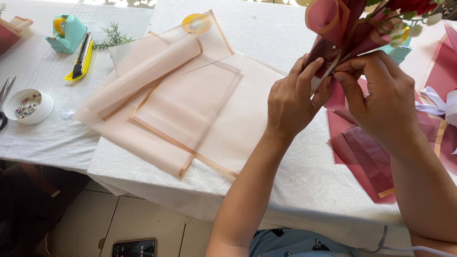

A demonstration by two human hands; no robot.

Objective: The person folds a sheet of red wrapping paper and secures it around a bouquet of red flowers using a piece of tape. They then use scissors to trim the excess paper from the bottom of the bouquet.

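Note:
Both hands are raised over the right side of the white-clothed table (285, 181). My left hand (291, 102) and my right hand (381, 95) pinch the lower part of a bouquet wrapped in dark red sheets with tan borders (340, 28). Red flowers and green sprigs (409, 12) stick out at its top. A small white pin head shows on the wrap near my fingertips. Flat dark red sheets (366, 157) lie under my right hand. Several pale peach translucent sheets (185, 104) lie spread at the table's centre.
At the left lie a teal tape dispenser (65, 32), a yellow utility knife (82, 57), a green sprig (113, 37), a white bowl of pins (27, 106) and scissors (4, 102). A yellow tape roll (196, 23) rests on the peach sheets. White ribbon (440, 103) lies at right. A phone (134, 248) lies on the floor.

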